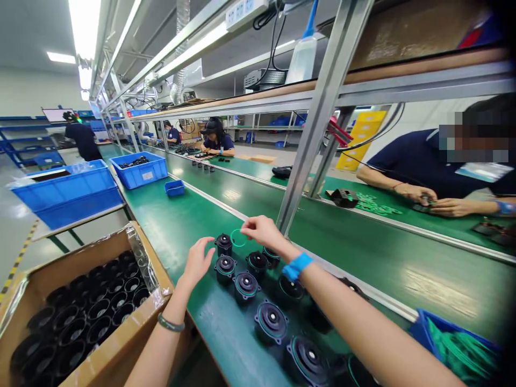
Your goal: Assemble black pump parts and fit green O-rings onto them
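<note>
My right hand pinches a thin green rubber ring by its edge, holding it just right of a black round motor-like part. At that part's left side is my left hand, thumb and fingers apart; whether a fingertip touches it I cannot tell. Several similar black parts stand upright in rows nearer me, such as this one and this larger-looking one. Green rings are visible around the tops of several. My right forearm hides some of the parts behind it.
A cardboard box of black cups stands at left. Blue bins and a small blue tray lie beyond. A blue bin of green rings sits at lower right. A metal post rises from the bench. A co-worker works opposite.
</note>
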Available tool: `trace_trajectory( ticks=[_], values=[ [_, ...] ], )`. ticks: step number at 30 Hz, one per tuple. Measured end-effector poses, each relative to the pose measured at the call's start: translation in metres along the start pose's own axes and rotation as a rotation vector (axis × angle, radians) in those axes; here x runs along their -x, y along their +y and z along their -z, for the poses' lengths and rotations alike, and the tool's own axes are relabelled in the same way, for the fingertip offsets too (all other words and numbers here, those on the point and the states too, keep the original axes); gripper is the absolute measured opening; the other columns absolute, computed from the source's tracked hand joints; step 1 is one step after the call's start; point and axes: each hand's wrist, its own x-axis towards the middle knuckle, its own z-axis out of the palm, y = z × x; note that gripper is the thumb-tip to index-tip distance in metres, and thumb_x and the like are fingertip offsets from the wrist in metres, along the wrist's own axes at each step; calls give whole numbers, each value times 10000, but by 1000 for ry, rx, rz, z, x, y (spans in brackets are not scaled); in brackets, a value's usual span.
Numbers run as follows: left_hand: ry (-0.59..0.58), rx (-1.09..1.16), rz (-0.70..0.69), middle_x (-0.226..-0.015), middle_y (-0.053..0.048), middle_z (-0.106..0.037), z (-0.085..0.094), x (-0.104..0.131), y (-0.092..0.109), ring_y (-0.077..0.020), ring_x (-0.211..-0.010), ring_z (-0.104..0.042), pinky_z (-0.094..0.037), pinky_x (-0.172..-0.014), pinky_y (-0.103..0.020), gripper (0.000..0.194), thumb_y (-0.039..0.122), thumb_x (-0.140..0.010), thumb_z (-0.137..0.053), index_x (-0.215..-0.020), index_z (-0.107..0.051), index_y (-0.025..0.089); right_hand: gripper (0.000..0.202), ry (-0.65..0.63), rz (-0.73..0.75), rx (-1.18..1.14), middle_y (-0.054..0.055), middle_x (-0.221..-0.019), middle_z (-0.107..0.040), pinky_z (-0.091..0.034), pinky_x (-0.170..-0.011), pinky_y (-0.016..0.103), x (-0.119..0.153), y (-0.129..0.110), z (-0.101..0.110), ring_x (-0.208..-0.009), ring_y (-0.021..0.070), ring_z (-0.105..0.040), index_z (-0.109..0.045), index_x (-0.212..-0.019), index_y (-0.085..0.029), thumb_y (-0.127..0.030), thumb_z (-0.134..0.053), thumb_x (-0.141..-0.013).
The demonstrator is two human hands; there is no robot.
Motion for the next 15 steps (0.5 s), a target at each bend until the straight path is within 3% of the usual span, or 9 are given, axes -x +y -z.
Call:
trace_trajectory(
  ticks=[3, 6, 11, 15],
  values=[
    [-1, 17, -1, -1112, -85, -708, -2, -5, -4, -232, -1016, -680, -568, -900, -433, 287, 185, -847, -619, -1133, -613, 204, 246, -70, -3, -44, 8, -824, -686, -553, -728, 309, -36, -6, -41, -733, 124, -658, -654, -912, -128, -359, -574, -937],
    [-29, 40, -24, -1146, -77, -701, -4, -9, -8, -228, -1045, -672, -573, -889, -413, 348, 194, -814, -679, -1153, -606, 213, 251, -86, 0, -58, 27, -917, -678, -564, -734, 323, -50, 3, -61, -786, 136, -658, -643, -979, -126, -363, -573, -939],
    [-79, 73, -72, -1198, -91, -685, -13, -17, -14, -246, -1117, -642, -525, -983, -461, 378, 223, -796, -728, -1159, -622, 227, 214, -51, 106, -64, 66, -1104, -665, -526, -909, 415, -44, 22, -63, -1009, 185, -639, -640, -1071, -147, -302, -572, -941],
    [-121, 93, -108, -1248, -103, -663, -16, -23, -16, -267, -1180, -601, -479, -1039, -490, 442, 243, -768, -768, -1187, -629, 230, 173, -96, 178, -63, 58, -1113, -674, -499, -960, 430, -37, 24, -63, -1068, 192, -624, -658, -1062, -151, -235, -587, -929]
  ],
)
